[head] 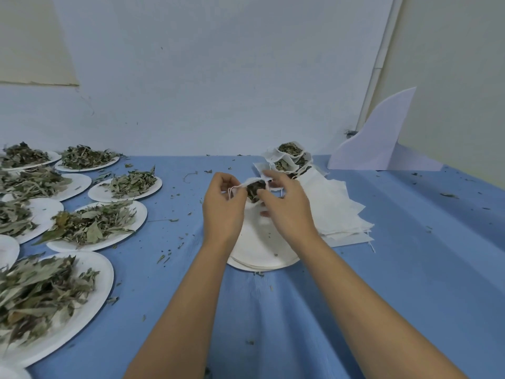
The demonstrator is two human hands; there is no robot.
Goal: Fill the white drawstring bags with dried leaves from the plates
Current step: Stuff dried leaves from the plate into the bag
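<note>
Left hand (224,203) pinches drawstring (234,189); right hand (287,206) holds bag (255,190) mouth-up.

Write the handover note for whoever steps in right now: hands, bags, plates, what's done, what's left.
Left hand pinches the drawstring of the held bag; right hand holds its mouth, above the empty plates.
Done: held bag has leaves in it, mouth not yet drawn shut; several filled bags lie stacked behind it.
Left: a pile of empty bags on the right, and plates of dried leaves on the left.
</note>
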